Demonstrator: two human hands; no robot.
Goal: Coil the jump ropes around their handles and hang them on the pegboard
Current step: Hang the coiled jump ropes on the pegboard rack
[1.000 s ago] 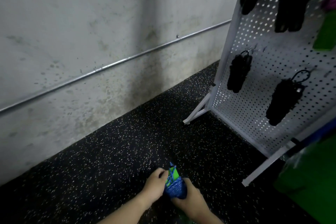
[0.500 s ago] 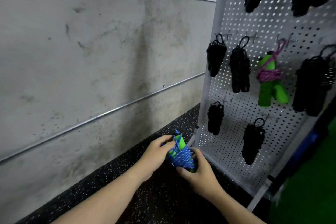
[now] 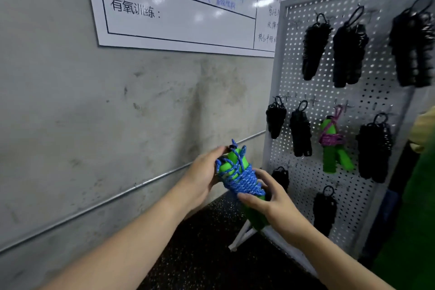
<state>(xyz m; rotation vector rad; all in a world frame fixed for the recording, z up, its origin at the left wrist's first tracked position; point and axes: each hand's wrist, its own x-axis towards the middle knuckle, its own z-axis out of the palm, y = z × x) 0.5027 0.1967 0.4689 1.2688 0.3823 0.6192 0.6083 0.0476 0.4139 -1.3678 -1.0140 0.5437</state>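
Gripping coiled blue rope (image 3: pixel 242 179) on green handles (image 3: pixel 231 162), left hand (image 3: pixel 202 175) at top, right hand (image 3: pixel 270 198) lower; pegboard (image 3: pixel 353 106) just beyond.

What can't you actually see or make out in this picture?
- Head view: lower green handles, hidden behind the right hand.
- Handwriting on the whiteboard: blurred, washed by glare.
- Black rope bundle, top right: cut by the edge.
- Pegboard hooks: too small.

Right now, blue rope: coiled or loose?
Coiled. The blue rope wraps the green handles, held by the left hand and right hand; not hung.
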